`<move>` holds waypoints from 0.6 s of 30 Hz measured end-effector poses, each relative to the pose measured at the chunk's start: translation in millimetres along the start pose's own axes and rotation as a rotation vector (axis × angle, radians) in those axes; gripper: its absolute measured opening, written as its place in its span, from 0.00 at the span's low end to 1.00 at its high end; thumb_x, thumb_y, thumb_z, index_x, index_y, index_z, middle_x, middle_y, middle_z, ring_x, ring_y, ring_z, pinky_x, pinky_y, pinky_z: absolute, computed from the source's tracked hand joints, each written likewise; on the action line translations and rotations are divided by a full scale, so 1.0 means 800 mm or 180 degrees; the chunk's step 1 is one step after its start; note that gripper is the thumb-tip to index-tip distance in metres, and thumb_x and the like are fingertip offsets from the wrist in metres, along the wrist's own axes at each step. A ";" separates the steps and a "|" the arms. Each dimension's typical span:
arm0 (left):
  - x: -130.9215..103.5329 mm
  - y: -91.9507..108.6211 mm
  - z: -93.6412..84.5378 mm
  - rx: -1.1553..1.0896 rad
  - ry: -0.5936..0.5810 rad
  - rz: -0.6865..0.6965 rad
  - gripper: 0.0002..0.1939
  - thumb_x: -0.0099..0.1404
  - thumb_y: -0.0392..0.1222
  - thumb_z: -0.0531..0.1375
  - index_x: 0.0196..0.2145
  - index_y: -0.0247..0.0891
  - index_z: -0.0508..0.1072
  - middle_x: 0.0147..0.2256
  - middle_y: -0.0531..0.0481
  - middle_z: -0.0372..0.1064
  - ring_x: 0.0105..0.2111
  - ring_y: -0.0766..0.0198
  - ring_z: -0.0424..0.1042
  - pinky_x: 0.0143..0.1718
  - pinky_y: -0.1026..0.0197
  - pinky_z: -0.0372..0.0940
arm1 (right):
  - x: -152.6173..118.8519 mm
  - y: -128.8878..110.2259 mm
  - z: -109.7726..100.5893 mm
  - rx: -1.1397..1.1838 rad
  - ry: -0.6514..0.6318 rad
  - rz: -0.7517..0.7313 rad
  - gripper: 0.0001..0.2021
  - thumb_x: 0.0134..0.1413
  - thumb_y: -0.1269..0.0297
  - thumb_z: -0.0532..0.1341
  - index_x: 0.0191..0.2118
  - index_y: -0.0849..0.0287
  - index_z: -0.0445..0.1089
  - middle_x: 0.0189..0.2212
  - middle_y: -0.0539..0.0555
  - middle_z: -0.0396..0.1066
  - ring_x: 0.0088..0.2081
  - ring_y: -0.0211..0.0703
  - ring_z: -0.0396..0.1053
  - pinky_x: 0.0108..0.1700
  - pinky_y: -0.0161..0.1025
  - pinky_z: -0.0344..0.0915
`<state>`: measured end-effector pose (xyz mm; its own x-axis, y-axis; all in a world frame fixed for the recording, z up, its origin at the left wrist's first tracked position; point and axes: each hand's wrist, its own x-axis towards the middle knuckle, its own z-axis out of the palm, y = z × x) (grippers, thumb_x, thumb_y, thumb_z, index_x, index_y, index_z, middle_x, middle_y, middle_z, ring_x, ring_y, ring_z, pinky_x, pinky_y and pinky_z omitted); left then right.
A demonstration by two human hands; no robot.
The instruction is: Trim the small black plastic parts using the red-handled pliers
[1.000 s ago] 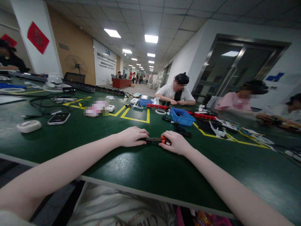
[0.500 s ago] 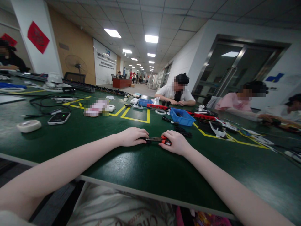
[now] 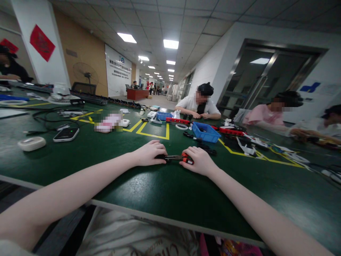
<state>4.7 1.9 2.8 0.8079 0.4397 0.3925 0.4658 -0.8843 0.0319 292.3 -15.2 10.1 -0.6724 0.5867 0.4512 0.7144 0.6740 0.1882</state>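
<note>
Near the middle of the green table (image 3: 165,192), my right hand (image 3: 198,160) is closed round the red and black handles of a pair of pliers (image 3: 176,157). The metal jaws point left and meet a small black part (image 3: 161,156). My left hand (image 3: 150,153) has its fingers closed on this black part, which they mostly hide. Both hands rest low over the tabletop, a short gap apart.
Beyond my hands are a blue bin (image 3: 205,132), black connectors (image 3: 207,148) and a white ring (image 3: 182,126). To the left lie a device with a green light (image 3: 66,134), a white roll (image 3: 32,143) and black cables. Several people sit round the table.
The fingers of my left hand have shifted slightly on the black part. My right hand and the pliers look almost the same.
</note>
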 end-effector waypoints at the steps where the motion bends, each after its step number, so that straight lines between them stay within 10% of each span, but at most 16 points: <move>1: 0.000 -0.001 0.000 -0.0003 0.0009 0.0001 0.14 0.70 0.51 0.59 0.47 0.40 0.74 0.48 0.47 0.73 0.50 0.54 0.71 0.62 0.48 0.54 | 0.000 0.000 0.000 -0.0006 0.0012 -0.0005 0.17 0.59 0.48 0.61 0.41 0.58 0.71 0.37 0.58 0.74 0.38 0.49 0.70 0.40 0.44 0.62; 18: -0.003 0.001 -0.003 -0.0899 0.0002 -0.0299 0.14 0.68 0.48 0.61 0.47 0.39 0.76 0.46 0.47 0.69 0.44 0.58 0.73 0.47 0.59 0.66 | -0.002 -0.002 0.000 -0.0070 0.0413 0.0050 0.16 0.57 0.49 0.63 0.40 0.58 0.71 0.37 0.57 0.75 0.38 0.49 0.70 0.39 0.44 0.60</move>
<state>2.4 -0.5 3.7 0.7657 0.5216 0.3764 0.4195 -0.8485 0.3225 292.3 -17.2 9.4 -0.6315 0.5331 0.5631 0.7296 0.6544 0.1987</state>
